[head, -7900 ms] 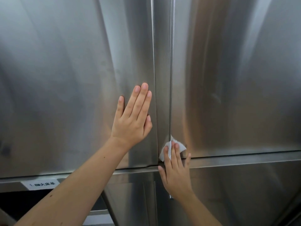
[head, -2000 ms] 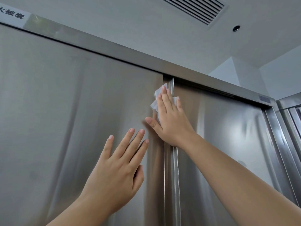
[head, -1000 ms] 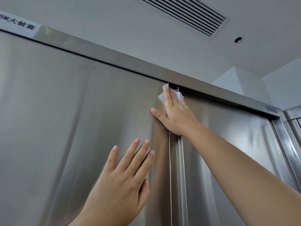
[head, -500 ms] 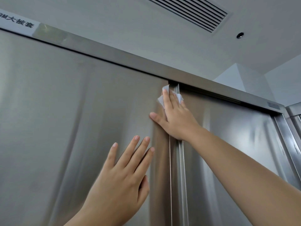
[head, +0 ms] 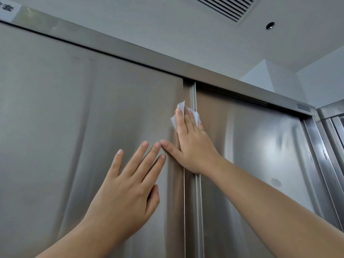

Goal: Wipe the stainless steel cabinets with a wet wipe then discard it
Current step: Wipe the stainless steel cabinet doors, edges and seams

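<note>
Pressing wet wipe point(head: 174, 121) against cabinet point(head: 74, 108), right grip point(head: 193, 146) lies flat-fingered atop it.

We see brushed silver-grey on the left cabinet door point(head: 74, 127) and the right cabinet door point(head: 251, 146), both with soft vertical light and dark streaks. Wet wipe point(head: 181, 106) is plain white. Ceiling point(head: 149, 25) reads pale grey. Vent grille point(head: 229, 6): white slats, dark gaps. Label point(head: 7, 10): white, black characters.

The wet wipe point(head: 181, 106) was small, white and crumpled. It lay flat against the shiny grey cabinet doors point(head: 74, 127), right where the two doors met, near the top.
</note>
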Demonstrator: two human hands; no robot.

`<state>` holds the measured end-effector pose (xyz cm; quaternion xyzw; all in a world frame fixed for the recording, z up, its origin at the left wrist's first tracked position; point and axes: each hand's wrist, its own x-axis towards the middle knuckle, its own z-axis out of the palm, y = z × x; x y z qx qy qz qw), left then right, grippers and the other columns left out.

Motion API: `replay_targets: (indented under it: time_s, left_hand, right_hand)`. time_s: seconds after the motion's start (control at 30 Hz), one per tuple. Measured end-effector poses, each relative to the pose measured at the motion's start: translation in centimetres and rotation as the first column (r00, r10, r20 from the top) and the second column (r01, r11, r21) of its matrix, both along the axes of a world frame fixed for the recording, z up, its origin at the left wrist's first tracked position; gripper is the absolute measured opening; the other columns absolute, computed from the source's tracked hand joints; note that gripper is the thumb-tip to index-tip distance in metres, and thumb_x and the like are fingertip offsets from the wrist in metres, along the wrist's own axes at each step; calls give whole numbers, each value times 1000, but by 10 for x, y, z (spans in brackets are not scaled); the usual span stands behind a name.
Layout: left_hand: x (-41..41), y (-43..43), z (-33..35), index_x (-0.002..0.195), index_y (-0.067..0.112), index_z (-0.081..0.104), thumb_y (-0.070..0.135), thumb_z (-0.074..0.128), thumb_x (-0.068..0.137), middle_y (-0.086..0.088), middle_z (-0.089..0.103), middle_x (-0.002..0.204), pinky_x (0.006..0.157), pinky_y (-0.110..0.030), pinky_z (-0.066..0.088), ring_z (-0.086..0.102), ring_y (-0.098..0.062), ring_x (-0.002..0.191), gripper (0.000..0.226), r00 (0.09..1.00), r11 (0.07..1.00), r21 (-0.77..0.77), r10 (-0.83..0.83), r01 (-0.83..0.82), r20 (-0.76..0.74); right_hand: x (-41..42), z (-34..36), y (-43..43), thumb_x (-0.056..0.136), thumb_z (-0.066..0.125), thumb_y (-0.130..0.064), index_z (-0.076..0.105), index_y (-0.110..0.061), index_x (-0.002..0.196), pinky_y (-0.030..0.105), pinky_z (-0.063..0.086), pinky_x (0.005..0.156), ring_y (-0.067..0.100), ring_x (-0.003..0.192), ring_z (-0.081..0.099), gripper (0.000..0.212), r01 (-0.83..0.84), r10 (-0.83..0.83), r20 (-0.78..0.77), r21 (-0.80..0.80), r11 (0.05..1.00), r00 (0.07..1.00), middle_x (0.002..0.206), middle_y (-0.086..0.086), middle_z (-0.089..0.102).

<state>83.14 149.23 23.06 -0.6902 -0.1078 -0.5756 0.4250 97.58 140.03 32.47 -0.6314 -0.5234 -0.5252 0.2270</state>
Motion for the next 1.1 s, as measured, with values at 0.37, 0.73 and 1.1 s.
replay_targets:
  time_s: [0.37,0.73,1.1]
  left_hand:
    - [-2,-2,0,131,5,53,27,35,82,-12,44,141,96,-59,37,42,-33,129,56,1000,1000,-3,6,-6,-10]
    - [-2,-4,-1,130,1,52,25,37,82,-14,45,140,95,-60,40,43,-34,127,56,1000,1000,-1,3,-3,15]
    - [-2,-7,-2,134,1,47,27,35,85,-13,40,144,97,-60,38,38,-33,132,57,999,997,-61,54,-54,-5]
  right_hand:
    - [-1,-32,-3,88,15,-59,-26,-12,140,36,-14,113,17,140,-23,81,-77,77,-13,-23,997,997,154,8,-20]
    - [3,-24,2,92,18,-56,-20,-6,143,34,-15,111,22,142,-18,80,-70,69,17,20,997,997,155,12,-15]
    - [7,-72,1,90,13,-57,-20,-6,139,34,-17,111,28,142,-14,78,-106,104,89,21,994,991,154,19,-10]
